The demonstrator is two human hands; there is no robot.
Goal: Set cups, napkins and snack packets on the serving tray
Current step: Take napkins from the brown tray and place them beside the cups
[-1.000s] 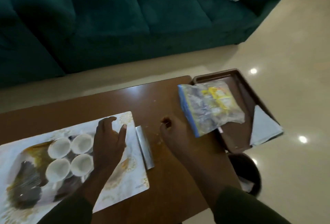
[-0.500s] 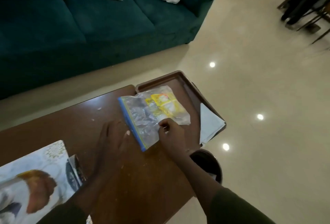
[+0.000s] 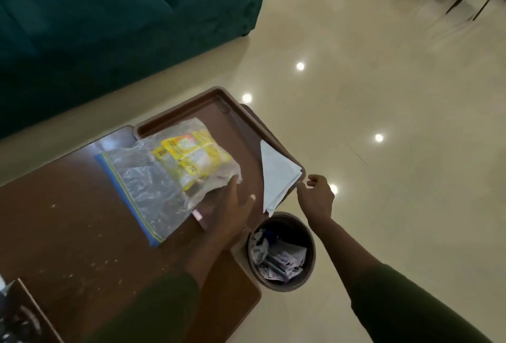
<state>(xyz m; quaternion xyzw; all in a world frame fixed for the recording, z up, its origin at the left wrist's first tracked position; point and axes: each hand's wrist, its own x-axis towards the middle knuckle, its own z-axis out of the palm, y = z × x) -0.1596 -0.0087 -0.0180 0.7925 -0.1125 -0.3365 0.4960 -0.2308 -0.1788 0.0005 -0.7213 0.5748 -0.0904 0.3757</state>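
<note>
Head view: left hand (image 3: 232,205) lies loose, fingertips touching the clear zip-lock bag of yellow snack packets (image 3: 175,173) — its length running away leftward; right hand (image 3: 315,195) pinches the brown plastic serving tray's (image 3: 180,112) rim.

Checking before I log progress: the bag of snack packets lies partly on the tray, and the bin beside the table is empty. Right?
Not quite. The head view shows the bin holds crumpled wrappers. The bag does lie partly on the tray.
</note>
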